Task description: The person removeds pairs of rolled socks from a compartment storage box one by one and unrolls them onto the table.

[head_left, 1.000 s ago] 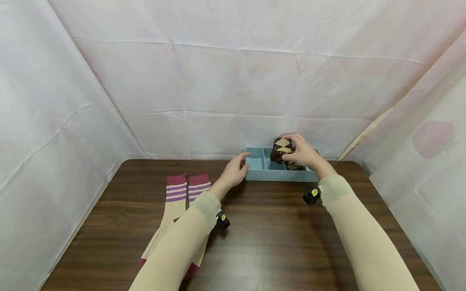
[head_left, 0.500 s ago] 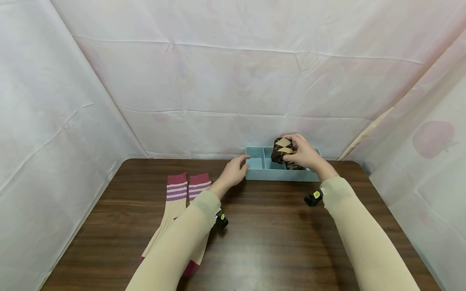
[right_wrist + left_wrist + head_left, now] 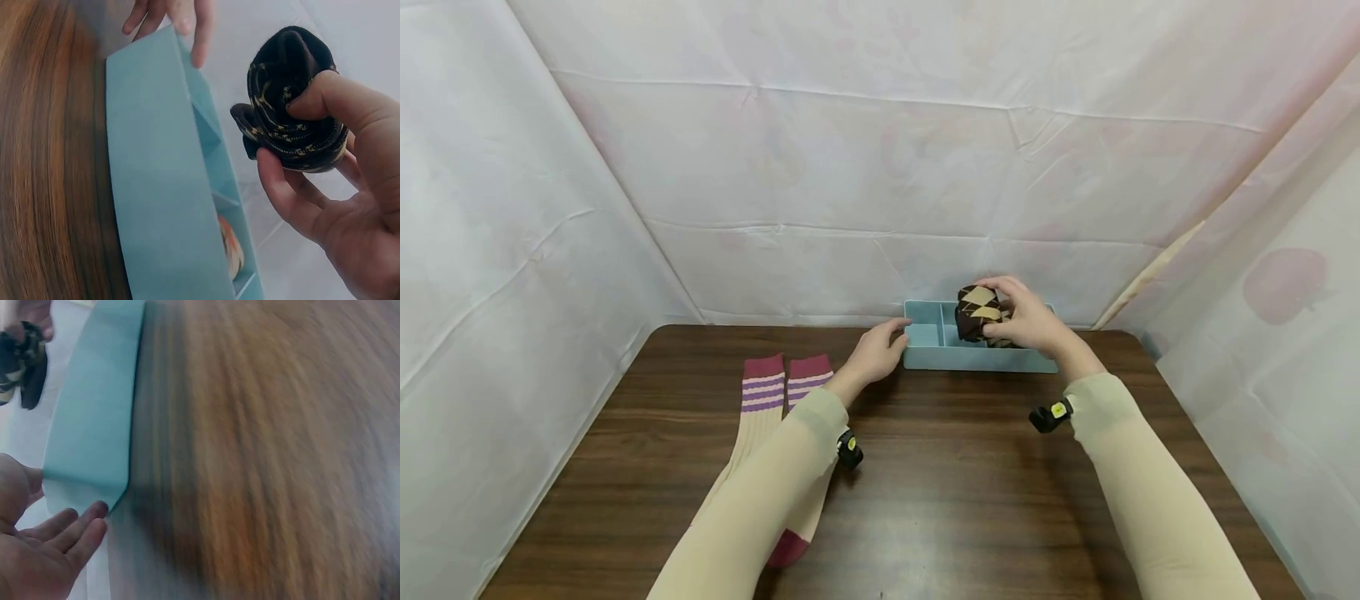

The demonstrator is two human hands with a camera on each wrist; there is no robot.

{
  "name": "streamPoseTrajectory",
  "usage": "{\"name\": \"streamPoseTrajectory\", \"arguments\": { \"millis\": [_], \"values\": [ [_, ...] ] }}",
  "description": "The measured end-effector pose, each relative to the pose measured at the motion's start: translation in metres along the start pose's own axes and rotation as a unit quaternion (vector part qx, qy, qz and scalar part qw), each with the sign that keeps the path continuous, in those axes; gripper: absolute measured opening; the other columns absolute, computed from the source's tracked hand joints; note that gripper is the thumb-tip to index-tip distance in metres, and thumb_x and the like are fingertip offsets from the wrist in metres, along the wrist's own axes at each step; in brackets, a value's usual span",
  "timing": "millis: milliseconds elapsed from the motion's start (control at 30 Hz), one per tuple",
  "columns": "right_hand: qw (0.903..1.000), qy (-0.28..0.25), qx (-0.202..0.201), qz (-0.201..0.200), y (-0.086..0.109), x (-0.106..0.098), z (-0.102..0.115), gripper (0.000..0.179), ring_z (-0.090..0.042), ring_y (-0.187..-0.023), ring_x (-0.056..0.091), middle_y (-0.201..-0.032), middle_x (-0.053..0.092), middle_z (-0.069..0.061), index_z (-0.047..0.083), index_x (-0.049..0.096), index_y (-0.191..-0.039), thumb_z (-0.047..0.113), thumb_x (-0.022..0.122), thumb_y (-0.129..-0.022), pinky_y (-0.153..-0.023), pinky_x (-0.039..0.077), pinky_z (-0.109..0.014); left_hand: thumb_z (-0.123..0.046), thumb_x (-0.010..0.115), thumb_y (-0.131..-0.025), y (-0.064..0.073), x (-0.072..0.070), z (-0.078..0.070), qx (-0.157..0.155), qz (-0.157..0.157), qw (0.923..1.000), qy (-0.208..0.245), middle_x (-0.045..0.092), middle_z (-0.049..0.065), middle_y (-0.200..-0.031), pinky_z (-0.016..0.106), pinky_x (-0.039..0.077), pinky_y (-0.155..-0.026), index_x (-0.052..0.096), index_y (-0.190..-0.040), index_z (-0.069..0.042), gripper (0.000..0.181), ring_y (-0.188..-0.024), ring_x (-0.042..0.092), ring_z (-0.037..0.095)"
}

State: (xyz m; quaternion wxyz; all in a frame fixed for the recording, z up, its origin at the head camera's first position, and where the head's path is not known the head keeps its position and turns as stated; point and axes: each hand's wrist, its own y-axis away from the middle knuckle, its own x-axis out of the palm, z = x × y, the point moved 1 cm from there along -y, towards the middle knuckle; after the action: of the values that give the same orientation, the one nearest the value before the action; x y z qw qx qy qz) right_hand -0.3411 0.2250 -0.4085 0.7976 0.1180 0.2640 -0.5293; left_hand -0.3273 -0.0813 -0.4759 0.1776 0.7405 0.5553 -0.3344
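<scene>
A brown and tan argyle sock bundle [image 3: 977, 312], rolled up, is held between the thumb and fingers of my right hand [image 3: 1028, 321], over the pale blue divided box [image 3: 977, 359]. The right wrist view shows the dark layered folds of this sock roll [image 3: 290, 109], raised above the rim. At the box's left end is my left hand [image 3: 876, 352], its fingers fairly straight. In the left wrist view, the left hand's fingertips [image 3: 94, 515] touch the box's end wall.
Long cream socks [image 3: 762, 417] with maroon cuffs and purple stripes lie on the brown wooden table [image 3: 940, 500] at left, partly under the left sleeve. A cream and orange thing [image 3: 231, 247] sits in one box compartment. White cloth [image 3: 880, 167] stands behind the table.
The rolled socks shift very slightly within the right hand's grip over the box. My left hand stays at the box's left end.
</scene>
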Motion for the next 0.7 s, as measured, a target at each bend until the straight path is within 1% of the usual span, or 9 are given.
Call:
{"name": "streamPoseTrajectory", "arguments": {
  "millis": [67,167,267,367,433,533,567,633,700],
  "values": [
    [0.9997,-0.022,-0.006,0.006,0.002,0.002,0.002,0.076,-0.042,-0.12,0.056,-0.164,0.034,-0.014,0.019,0.049,-0.162,-0.006,0.075,-0.095,-0.077,0.062,-0.049,-0.024,0.052,-0.117,0.002,-0.001,0.0,0.006,-0.005,1.0,-0.001,0.059,0.015,-0.158,0.054,0.044,-0.12,0.055,-0.16,-0.01,0.045,-0.148,0.053,0.034],
    [0.9987,-0.045,-0.017,0.014,0.006,0.006,0.003,0.076,-0.041,-0.119,0.056,-0.162,0.035,-0.013,0.019,0.05,-0.16,-0.01,0.073,-0.093,-0.074,0.06,-0.041,-0.024,0.053,-0.117,0.006,-0.003,-0.001,0.014,-0.012,0.9998,0.001,0.06,0.015,-0.156,0.055,0.043,-0.12,0.054,-0.16,-0.01,0.046,-0.147,0.053,0.035],
    [0.9975,-0.057,-0.035,0.023,0.009,0.011,0.004,0.076,-0.041,-0.118,0.056,-0.159,0.036,-0.014,0.017,0.05,-0.16,-0.013,0.071,-0.093,-0.073,0.058,-0.036,-0.024,0.055,-0.116,0.011,-0.007,-0.005,0.021,-0.027,0.9994,0.008,0.061,0.015,-0.154,0.055,0.048,-0.114,0.054,-0.16,-0.011,0.046,-0.138,0.061,0.035],
    [0.9966,-0.053,-0.057,0.026,0.014,0.015,0.006,0.077,-0.041,-0.115,0.056,-0.155,0.038,-0.015,0.018,0.051,-0.159,-0.014,0.071,-0.092,-0.074,0.057,-0.036,-0.024,0.058,-0.115,0.016,-0.012,-0.011,0.029,-0.043,0.9985,0.021,0.063,0.016,-0.151,0.053,0.054,-0.106,0.056,-0.158,-0.014,0.045,-0.124,0.068,0.032],
    [0.9962,-0.041,-0.072,0.025,0.018,0.018,0.008,0.078,-0.04,-0.115,0.056,-0.153,0.04,-0.013,0.019,0.052,-0.159,-0.013,0.073,-0.091,-0.08,0.055,-0.037,-0.025,0.058,-0.115,0.021,-0.015,-0.015,0.03,-0.048,0.9979,0.031,0.063,0.015,-0.15,0.051,0.056,-0.102,0.056,-0.158,-0.017,0.044,-0.119,0.07,0.03],
    [0.9944,-0.04,-0.094,0.027,0.023,0.023,0.013,0.08,-0.038,-0.117,0.058,-0.152,0.042,-0.012,0.018,0.052,-0.158,-0.014,0.074,-0.089,-0.087,0.054,-0.04,-0.027,0.059,-0.115,0.029,-0.019,-0.021,0.034,-0.052,0.9968,0.051,0.064,0.013,-0.15,0.05,0.057,-0.1,0.056,-0.158,-0.02,0.044,-0.119,0.07,0.028],
    [0.9938,-0.038,-0.101,0.028,0.025,0.025,0.015,0.08,-0.037,-0.121,0.057,-0.153,0.043,-0.011,0.018,0.052,-0.159,-0.014,0.075,-0.089,-0.092,0.053,-0.04,-0.028,0.058,-0.115,0.032,-0.02,-0.023,0.035,-0.051,0.9964,0.057,0.065,0.012,-0.149,0.049,0.058,-0.098,0.056,-0.158,-0.021,0.044,-0.119,0.07,0.027],
    [0.9915,-0.043,-0.119,0.032,0.028,0.029,0.017,0.081,-0.037,-0.122,0.058,-0.153,0.043,-0.011,0.016,0.051,-0.159,-0.015,0.076,-0.088,-0.092,0.054,-0.041,-0.029,0.059,-0.114,0.039,-0.021,-0.027,0.037,-0.051,0.9952,0.075,0.066,0.009,-0.148,0.048,0.058,-0.096,0.056,-0.157,-0.023,0.043,-0.118,0.07,0.024],
    [0.988,-0.056,-0.14,0.035,0.032,0.035,0.019,0.082,-0.039,-0.123,0.059,-0.153,0.043,-0.013,0.012,0.051,-0.159,-0.015,0.077,-0.086,-0.088,0.057,-0.041,-0.03,0.06,-0.114,0.047,-0.023,-0.031,0.04,-0.051,0.9932,0.096,0.067,0.006,-0.146,0.047,0.058,-0.095,0.057,-0.156,-0.024,0.043,-0.117,0.071,0.022]
  ]
}}
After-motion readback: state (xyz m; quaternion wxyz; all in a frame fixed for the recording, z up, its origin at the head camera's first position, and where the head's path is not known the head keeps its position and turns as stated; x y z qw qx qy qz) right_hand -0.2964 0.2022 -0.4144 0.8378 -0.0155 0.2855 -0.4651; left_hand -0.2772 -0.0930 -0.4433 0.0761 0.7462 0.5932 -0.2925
